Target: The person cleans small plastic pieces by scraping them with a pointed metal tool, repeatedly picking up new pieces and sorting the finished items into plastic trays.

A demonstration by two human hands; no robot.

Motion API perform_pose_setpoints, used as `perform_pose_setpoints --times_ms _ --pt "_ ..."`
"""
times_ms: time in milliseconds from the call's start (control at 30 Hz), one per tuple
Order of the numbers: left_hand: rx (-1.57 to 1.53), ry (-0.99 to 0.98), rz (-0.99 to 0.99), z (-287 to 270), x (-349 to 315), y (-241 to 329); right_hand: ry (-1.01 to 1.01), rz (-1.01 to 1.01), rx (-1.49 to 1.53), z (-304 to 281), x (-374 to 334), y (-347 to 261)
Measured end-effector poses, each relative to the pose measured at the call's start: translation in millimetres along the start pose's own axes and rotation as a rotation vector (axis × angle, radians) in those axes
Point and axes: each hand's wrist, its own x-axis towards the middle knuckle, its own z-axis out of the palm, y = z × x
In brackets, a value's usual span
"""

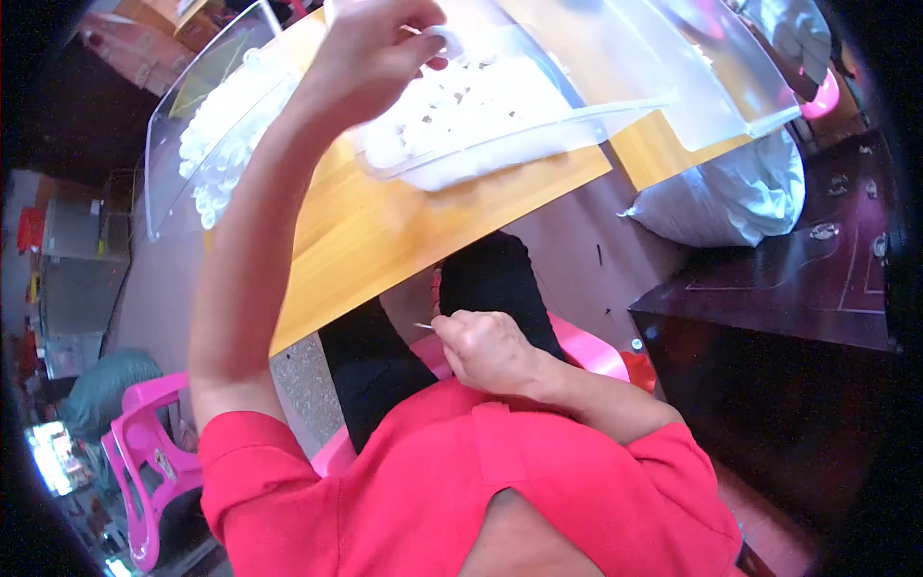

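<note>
The clear plastic bin (pixel 500 135), heaped with small white pieces, is set on the wooden table (pixel 385 240) near its front edge. Over the bin's near-left corner the left hand (pixel 370 58) is raised, its grip pinched on one small white piece (pixel 444 40). Below the table's front edge, at the lap, the right hand (pixel 486 351) is clenched around a thin pin-like piece (pixel 424 326).
</note>
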Motion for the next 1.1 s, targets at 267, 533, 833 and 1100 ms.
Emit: perform_pose_setpoints --times_ms 267,533,833,1100 --pt "-0.361 0.432 -0.110 31 -224 34 -0.076 0.578 1.031 -16 14 -14" --pt "-0.081 0.520 -0.054 80 -292 30 -0.001 0.551 1.190 5 23 -41" --pt "-0.441 0.523 -0.225 90 -310 38 0.034 0.670 1.200 14 17 -44" --pt "-0.691 0.590 -0.399 82 -312 38 -0.046 0.653 1.238 17 23 -46"
